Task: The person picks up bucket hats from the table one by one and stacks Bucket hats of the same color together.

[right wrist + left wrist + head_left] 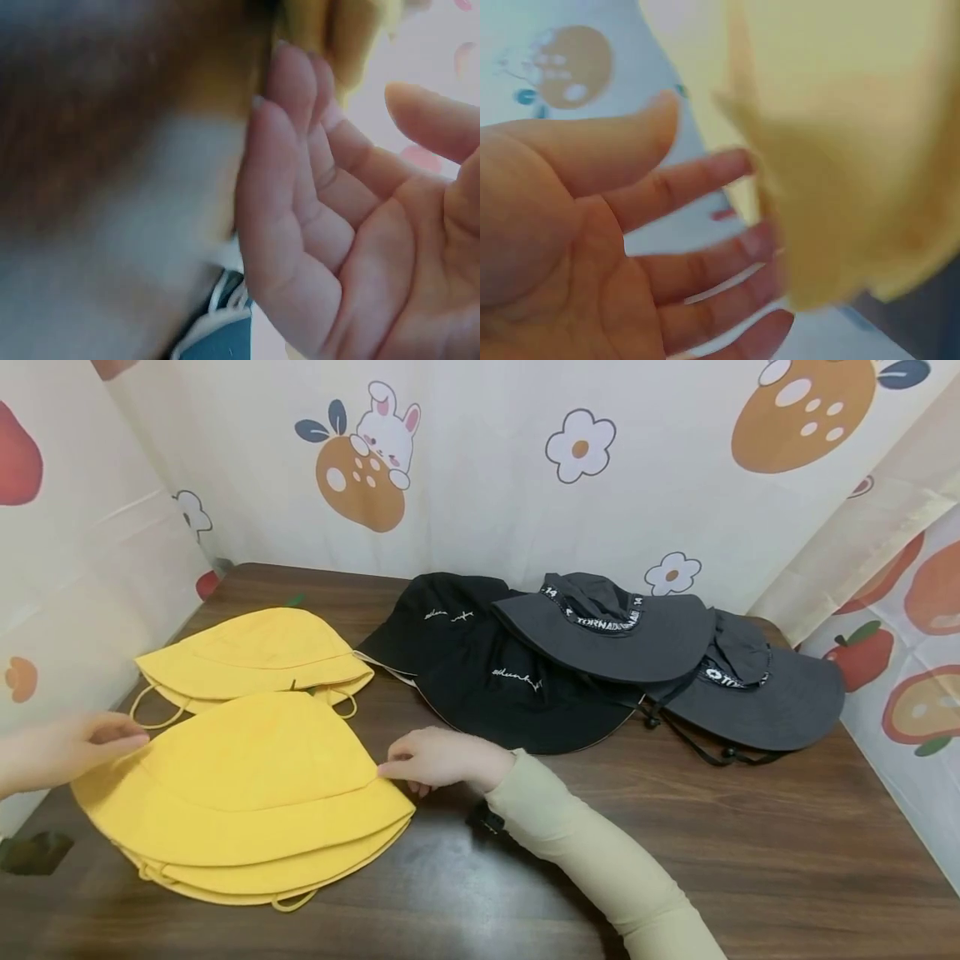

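Observation:
A stack of yellow bucket hats [255, 777] lies at the front left of the table, brims layered and a thin yellow cord poking out below. My left hand [82, 747] is at the stack's left side; in the left wrist view its fairly straight fingers [705, 262] touch a blurred yellow hat [840, 150], thumb apart. At the right side, my right hand [442, 758] has its fingertips at the hat's edge. The right wrist view shows the right fingers [274, 165] extended together and the thumb away from them. Another yellow hat [262, 647] lies just behind the stack.
Black bucket hats [517, 693] with white script lie at the back middle. Dark grey brimmed hats [667, 627] with lettered bands and black cords overlap them on the right. A printed curtain [487, 468] borders the brown wooden table [750, 852] at the back and sides.

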### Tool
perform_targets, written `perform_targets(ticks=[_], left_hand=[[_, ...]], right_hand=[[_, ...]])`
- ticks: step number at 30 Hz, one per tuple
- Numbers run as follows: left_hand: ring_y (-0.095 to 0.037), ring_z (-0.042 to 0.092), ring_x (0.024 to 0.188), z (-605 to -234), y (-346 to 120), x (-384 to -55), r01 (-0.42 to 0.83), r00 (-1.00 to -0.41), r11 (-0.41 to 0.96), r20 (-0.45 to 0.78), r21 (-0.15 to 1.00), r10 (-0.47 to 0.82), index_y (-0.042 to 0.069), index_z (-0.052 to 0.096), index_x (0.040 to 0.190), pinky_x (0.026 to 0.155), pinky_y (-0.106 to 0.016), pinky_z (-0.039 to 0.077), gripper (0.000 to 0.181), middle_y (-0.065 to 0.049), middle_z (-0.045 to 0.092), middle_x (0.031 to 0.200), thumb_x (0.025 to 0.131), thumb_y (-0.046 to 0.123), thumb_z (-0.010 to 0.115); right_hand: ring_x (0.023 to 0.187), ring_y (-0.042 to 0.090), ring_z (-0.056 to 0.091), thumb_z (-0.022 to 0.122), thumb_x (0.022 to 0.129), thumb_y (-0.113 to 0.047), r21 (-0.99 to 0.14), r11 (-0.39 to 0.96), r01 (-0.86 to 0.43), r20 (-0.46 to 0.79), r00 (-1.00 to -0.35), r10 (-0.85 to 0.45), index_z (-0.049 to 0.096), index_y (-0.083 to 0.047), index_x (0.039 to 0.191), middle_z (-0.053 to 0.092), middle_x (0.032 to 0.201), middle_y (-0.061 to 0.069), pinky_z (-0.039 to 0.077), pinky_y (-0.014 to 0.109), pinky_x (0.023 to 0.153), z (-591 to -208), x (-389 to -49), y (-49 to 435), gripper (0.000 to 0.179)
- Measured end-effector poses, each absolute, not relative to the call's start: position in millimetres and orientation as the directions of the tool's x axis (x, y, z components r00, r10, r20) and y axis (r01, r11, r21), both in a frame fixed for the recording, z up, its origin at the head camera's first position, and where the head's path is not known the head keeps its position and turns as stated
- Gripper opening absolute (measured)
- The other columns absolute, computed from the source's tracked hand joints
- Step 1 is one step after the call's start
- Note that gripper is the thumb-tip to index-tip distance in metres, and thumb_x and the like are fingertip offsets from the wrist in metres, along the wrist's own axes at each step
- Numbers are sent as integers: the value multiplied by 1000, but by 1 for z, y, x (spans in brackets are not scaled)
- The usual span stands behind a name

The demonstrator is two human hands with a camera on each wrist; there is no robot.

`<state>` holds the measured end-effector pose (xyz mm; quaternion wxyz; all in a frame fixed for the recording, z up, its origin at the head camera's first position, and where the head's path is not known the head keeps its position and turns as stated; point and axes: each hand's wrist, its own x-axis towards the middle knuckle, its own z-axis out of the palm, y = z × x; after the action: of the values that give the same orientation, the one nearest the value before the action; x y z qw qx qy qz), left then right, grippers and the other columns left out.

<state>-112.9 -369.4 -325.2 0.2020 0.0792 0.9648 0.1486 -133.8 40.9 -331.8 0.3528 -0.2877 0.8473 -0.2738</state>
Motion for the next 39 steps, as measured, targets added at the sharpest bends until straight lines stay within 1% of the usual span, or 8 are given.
perform_targets(ticks=[6,11,18,24,28,30,35,39], left_hand=[[-54,48,110,-298,-322,-105,99,-946,918,-250,384,206,-8,50,126,77,-54,45,50,-36,53,122,101,35,43],[-38,59,104,-289,-267,-89,258,-945,871,-78,419,318,4,61,119,81,-52,46,32,-16,65,114,97,27,54],[-17,60,101,-277,-204,-73,397,-900,778,40,488,434,20,65,113,82,-39,48,21,7,66,109,94,28,59],[-7,58,99,-257,-173,-70,495,-849,697,117,519,515,26,65,112,83,-35,48,18,14,64,108,94,26,59],[-6,57,102,-245,-161,-77,505,-841,644,160,574,517,29,65,110,85,-31,47,17,15,64,109,95,24,57],[-7,57,105,-240,-157,-83,475,-856,632,155,612,493,29,64,111,87,-27,45,17,14,64,109,97,25,55],[-12,47,118,-234,-169,-116,196,-960,531,50,824,276,22,53,126,104,-41,34,29,10,55,122,99,32,48],[-15,12,140,-249,-206,-164,-81,-985,80,-92,993,146,25,46,119,116,-52,3,20,15,37,128,100,29,46]], right_hand=[[64,20,62,52,98,-25,-768,604,-215,-335,-668,-664,64,-2,89,57,66,2,50,26,58,-316,-140,71,27],[61,16,56,52,97,-20,-845,499,-191,-223,-723,-654,62,3,91,55,66,2,50,28,62,-312,-144,103,26],[63,14,52,49,98,-15,-937,349,-24,-189,-806,-561,57,11,98,53,69,2,48,27,64,-313,-147,160,27],[62,9,48,45,98,-9,-976,160,145,-204,-864,-461,60,-3,88,53,71,0,44,22,62,-327,-150,204,19],[62,6,48,40,99,-6,-973,34,226,-217,-865,-453,62,-14,83,54,73,-3,44,19,62,-335,-154,218,28],[61,5,47,37,100,-6,-966,-15,257,-221,-857,-466,63,-16,82,55,72,-4,43,19,61,-337,-155,220,33],[60,5,48,33,101,-4,-960,-67,273,-205,-842,-499,63,-16,82,55,71,-5,43,19,61,-343,-157,222,38],[62,4,50,32,100,-3,-954,-76,289,-214,-837,-504,64,-16,82,56,72,-5,44,18,62,-347,-157,223,39]])
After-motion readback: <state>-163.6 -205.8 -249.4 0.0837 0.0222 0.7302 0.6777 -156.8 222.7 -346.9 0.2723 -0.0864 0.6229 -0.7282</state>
